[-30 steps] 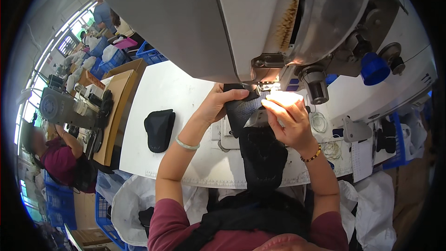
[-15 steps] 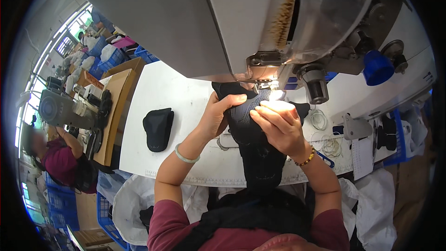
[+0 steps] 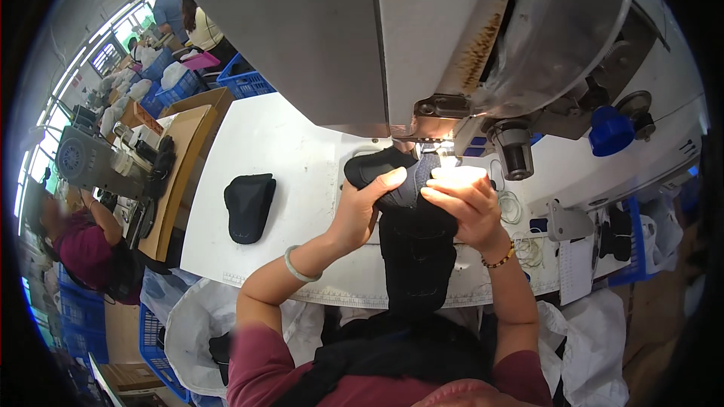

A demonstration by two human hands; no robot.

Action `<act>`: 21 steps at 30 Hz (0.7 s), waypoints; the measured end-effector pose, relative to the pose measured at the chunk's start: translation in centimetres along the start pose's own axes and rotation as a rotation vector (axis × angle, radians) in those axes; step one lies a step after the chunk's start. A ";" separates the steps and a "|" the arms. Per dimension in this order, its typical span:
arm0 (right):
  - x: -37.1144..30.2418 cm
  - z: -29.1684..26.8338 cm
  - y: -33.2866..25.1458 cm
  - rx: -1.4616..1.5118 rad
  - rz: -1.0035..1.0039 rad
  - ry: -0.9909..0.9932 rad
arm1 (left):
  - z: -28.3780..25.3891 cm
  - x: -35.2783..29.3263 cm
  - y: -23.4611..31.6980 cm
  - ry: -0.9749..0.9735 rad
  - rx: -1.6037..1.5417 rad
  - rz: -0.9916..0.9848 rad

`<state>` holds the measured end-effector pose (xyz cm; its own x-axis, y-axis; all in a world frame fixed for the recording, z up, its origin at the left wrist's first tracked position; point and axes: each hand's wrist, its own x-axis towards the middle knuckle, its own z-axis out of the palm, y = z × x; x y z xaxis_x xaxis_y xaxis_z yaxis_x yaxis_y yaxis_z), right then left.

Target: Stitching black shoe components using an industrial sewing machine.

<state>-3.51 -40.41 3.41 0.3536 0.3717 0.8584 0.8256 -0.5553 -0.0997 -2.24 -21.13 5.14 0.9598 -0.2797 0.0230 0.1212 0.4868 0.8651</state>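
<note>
Under the lit needle area (image 3: 424,143) of a grey-white sewing machine (image 3: 317,38) lies a black fabric piece that looks like a shoe upper (image 3: 377,166), with a blue-grey mesh patch. My left hand (image 3: 360,209) grips its left side, thumb on top. The fingertips of my right hand (image 3: 469,207) are pinched together on its right side, close to the needle; glare hides part of them. A strip of joined black fabric pieces (image 3: 416,256) hangs from there over the table's front edge toward my lap. Left of my hands rests a small stack of black pieces (image 3: 250,208).
A white table (image 3: 302,158) carries a ruler along its front edge. Loose pale thread (image 3: 510,209) and a notepad (image 3: 576,271) lie at right. White sacks (image 3: 192,332) and blue crates (image 3: 154,350) stand below. At left a person (image 3: 83,249) sits beside another sewing machine (image 3: 87,162).
The fabric has turned under the needle, its left part now folded and bulging more toward the left. My hands have moved slightly with it. The head view has shifted a little.
</note>
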 end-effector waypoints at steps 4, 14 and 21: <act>0.2 -1.2 1.4 0.166 0.090 -0.037 | 1.0 -0.9 -0.5 -0.012 0.083 0.082; 0.2 -1.5 3.1 0.313 0.207 0.001 | 2.1 -0.3 0.0 -0.017 0.380 0.146; 0.1 -1.2 2.8 0.285 0.219 -0.011 | 1.4 0.8 0.5 0.015 0.394 0.131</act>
<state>-1.65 -42.82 3.78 0.5393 0.2751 0.7959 0.8185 -0.3933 -0.4187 -1.79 -22.23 6.26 0.9647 -0.2226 0.1405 -0.1053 0.1627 0.9810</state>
